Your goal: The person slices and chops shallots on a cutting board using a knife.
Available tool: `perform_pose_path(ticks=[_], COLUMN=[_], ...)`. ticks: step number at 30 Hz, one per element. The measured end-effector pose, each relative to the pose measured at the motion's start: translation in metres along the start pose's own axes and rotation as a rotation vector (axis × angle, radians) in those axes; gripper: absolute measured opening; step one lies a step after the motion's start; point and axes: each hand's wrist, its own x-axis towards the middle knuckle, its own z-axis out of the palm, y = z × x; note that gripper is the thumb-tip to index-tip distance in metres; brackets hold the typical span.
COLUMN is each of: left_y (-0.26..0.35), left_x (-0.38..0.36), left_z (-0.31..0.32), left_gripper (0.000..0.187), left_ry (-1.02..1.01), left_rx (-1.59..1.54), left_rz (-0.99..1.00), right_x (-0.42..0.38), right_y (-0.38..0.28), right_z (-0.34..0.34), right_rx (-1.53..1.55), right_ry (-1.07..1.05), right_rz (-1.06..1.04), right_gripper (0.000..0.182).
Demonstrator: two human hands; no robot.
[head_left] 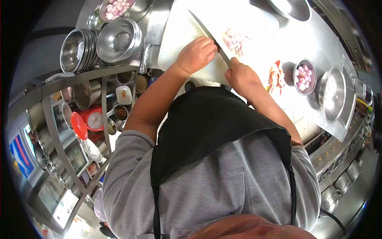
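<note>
My right hand (243, 77) is closed around the handle of a kitchen knife (202, 26), its long blade pointing up and left across a white cutting board (179, 36). On the left side of the blade, my left hand (197, 55) has its fingers curled together, the fingertips close against the steel. Whatever those fingers pinch is hidden. Just right of the knife lies a pile of sliced shallots (237, 42). A reddish-brown heap that looks like shallot skins (275, 77) sits beyond my right wrist.
A steel bowl of peeled shallots (305, 77) and a steel colander (333, 93) stand at right. Another shallot bowl (116, 8), a wide steel bowl (119, 40) and stacked bowls (77, 51) are at left. A red scale (94, 119) sits on the lower shelves. A basin (294, 8) is at the top.
</note>
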Motion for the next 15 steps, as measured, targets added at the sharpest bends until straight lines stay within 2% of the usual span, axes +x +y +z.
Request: perform_pose_path(ticks=[4,7,15], left_y=[0.001,0.001,0.000], left_x=[0.001,-0.001,0.000], left_z=[-0.001,0.000,0.001], left_gripper=[0.011,0.012,0.013], left_ry=[0.013,0.021,0.027], left_rx=[0.002,0.040,0.020], left_rz=[0.002,0.005,0.013], right_x=[-0.003,-0.020,-0.032], right_y=[-0.001,0.004,0.002], right_z=[-0.010,-0.015,-0.010], right_rx=[0.047,-0.025,-0.042], right_ry=[0.061,-0.023,-0.028], right_rz=[-0.031,-0.001,0.066], right_gripper=[0.028,0.028,0.027])
